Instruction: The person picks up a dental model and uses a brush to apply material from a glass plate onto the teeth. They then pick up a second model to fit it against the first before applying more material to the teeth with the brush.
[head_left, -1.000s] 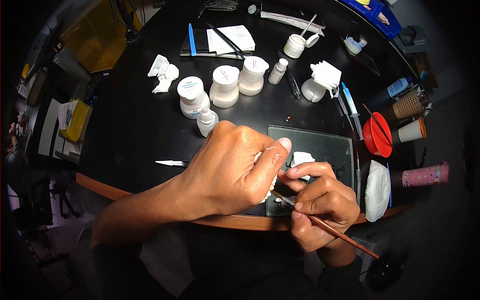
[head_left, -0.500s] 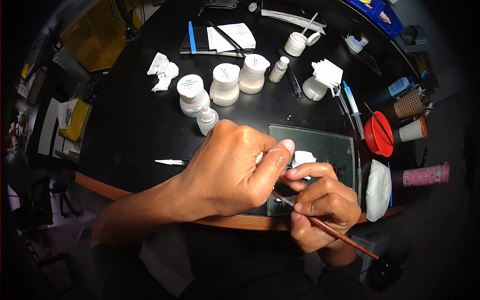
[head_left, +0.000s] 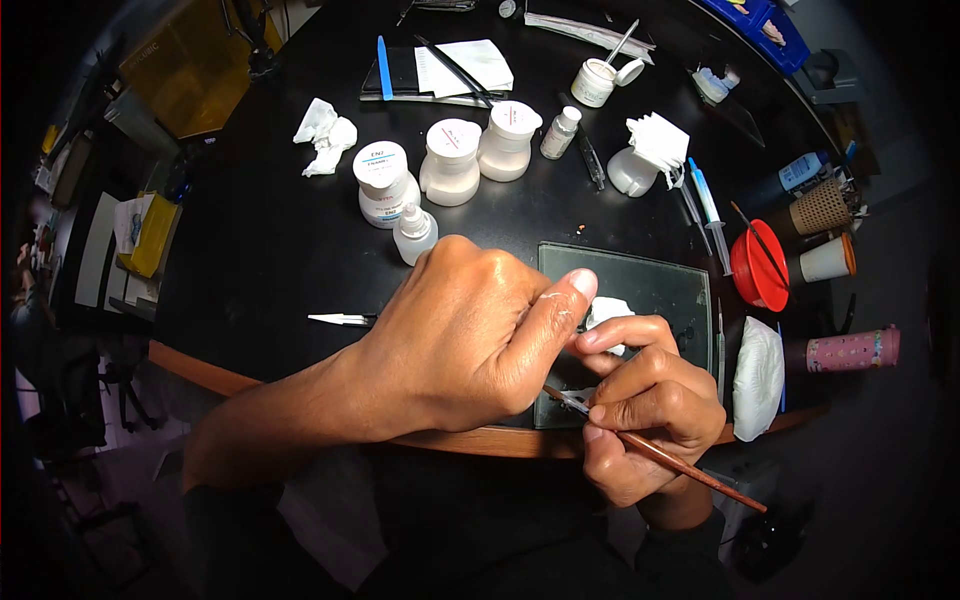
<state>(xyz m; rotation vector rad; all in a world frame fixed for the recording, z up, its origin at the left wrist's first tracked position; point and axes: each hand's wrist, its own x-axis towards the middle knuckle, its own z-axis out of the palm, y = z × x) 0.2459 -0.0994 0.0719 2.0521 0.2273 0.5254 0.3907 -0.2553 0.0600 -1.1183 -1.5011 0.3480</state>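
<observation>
My left hand (head_left: 465, 335) is curled closed, back upward, with a white smear along the thumb. Whatever its fingers may hold is hidden behind them. Between the thumb and fingers of my right hand (head_left: 650, 415) is a thin brush (head_left: 690, 472) with a reddish-brown wooden handle. Its tip points left, below my left thumb. Both hands are close together over the near part of a glass slab (head_left: 650, 275). On the slab, partly behind my right fingers, lies a white lump (head_left: 610, 310) that looks like crumpled tissue.
Beyond my left hand stand a dropper bottle (head_left: 415, 238) and several white-lidded powder jars (head_left: 452, 165). Rightward are a red bowl (head_left: 757, 268), a syringe (head_left: 706, 208), a white padded bundle (head_left: 758, 385) and a pink tumbler (head_left: 852, 350). A white-bladed tool (head_left: 340, 320) lies left of my wrist.
The view has shifted slightly. Both hands keep nearly the same pose, with the brush still in my right hand.
</observation>
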